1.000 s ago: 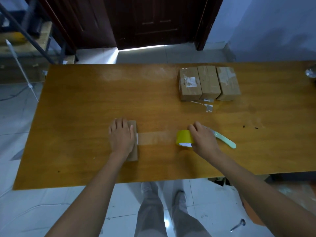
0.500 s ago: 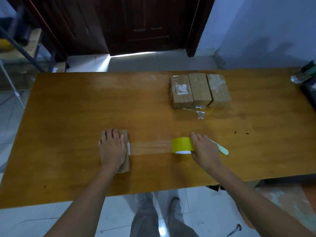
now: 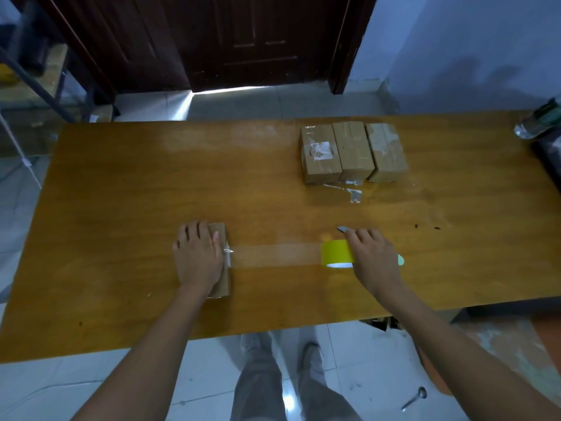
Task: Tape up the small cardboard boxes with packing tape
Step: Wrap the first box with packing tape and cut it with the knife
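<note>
Your left hand [image 3: 197, 256] lies flat, fingers straight, pressing the small box [image 3: 221, 262] at lower centre-left of the surface [image 3: 121, 192]. Your right hand [image 3: 372, 259] curls its fingers round the yellow tape roll [image 3: 336, 253], with a cutter [image 3: 344, 229] poking out beyond it. The clear strip [image 3: 274, 254] runs longer than a moment ago. Three taped boxes [image 3: 352, 151] sit upper right, touching side by side.

The room was dim and bluish; daylight entered under the door [image 3: 243, 41] and streaked the floor [image 3: 230, 101]. A pale sheen lay on the tabletop [image 3: 121, 192]. Edges bowed and looked soft.
</note>
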